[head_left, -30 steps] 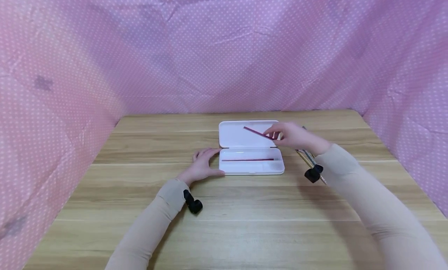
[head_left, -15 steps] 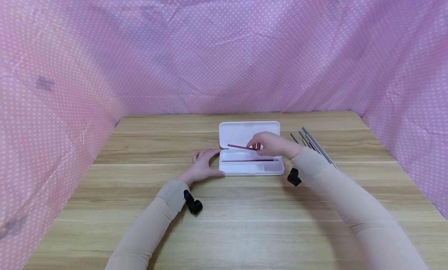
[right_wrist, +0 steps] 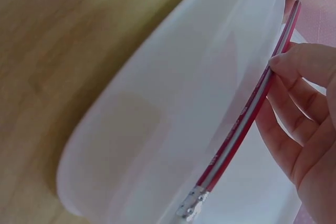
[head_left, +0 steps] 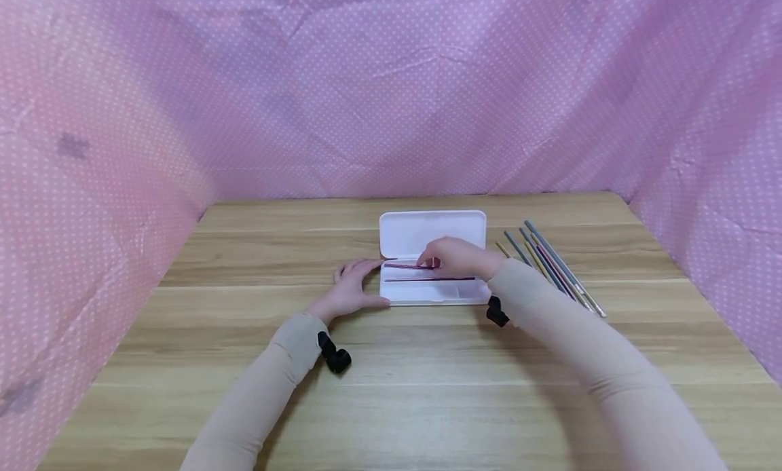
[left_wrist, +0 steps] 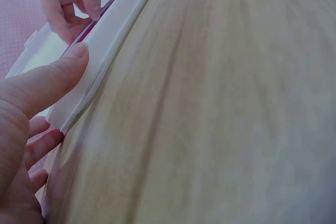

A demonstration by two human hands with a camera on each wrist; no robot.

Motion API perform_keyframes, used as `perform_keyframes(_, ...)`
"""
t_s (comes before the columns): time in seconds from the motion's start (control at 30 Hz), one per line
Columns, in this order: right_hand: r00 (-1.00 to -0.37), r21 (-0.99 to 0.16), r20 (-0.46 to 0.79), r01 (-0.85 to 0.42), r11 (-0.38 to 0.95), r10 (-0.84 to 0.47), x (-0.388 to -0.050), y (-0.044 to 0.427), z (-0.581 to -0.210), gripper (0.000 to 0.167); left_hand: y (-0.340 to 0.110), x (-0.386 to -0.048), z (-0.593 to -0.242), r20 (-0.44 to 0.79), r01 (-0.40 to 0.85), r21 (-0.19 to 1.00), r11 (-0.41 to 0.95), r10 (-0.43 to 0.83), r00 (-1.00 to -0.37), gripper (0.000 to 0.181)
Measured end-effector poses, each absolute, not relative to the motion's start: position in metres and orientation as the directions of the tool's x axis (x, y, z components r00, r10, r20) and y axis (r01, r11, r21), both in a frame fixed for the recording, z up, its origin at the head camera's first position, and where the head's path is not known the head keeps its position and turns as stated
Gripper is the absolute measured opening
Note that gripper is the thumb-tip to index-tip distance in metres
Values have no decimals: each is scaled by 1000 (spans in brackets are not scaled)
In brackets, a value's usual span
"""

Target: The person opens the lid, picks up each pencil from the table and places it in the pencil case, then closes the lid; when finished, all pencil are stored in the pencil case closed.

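Left: the left hand (head_left: pixel 348 296), thumb and forefinger spread wide, spans the left end of an open white pencil case (head_left: pixel 415 294), touching its near and far corners; the left wrist view shows the thumb laid over the rim and the other fingertips against the end wall, partly cut off by the picture's edge. Centre: the case lies on the wooden table (head_left: pixel 391 396), its lid (head_left: pixel 421 228) folded back flat. A red pencil (head_left: pixel 406 279) lies lengthwise in the tray. Above it, toward the hinge, the right hand (head_left: pixel 459 257) pinches a red striped pencil (right_wrist: pixel 247 114) between thumb and fingers, the hand nearly closed; whether this pencil touches the tray floor cannot be told. In the right wrist view its silver ferrule (right_wrist: pixel 192 203) shows, but the tip beyond is hard to make out; in the left wrist view only a blurred sliver of red appears. Right: loose pencils (head_left: pixel 546 254) fan out beside the case, several partly hidden by the right sleeve (head_left: pixel 562 315), which also covers the tray's right corner.
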State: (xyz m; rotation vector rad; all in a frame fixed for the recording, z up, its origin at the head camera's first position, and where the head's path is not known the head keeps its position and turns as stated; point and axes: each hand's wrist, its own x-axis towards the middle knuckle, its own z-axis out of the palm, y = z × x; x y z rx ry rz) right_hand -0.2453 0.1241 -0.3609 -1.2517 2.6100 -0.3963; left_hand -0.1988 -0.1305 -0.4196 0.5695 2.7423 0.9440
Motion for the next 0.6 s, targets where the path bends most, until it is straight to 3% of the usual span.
perform_keyframes(0.4, -594, -344, -148, -719, 604, -791, -246, 115, -368, 35, -133, -201, -420, -61, 280, 626, 728, 404, -913, 89)
perform_keyframes(0.6, -613, -388, -184, -673, 630, -768, -246, 115, -369, 34, -134, -203, -420, -61, 286, 623, 728, 410, -910, 90)
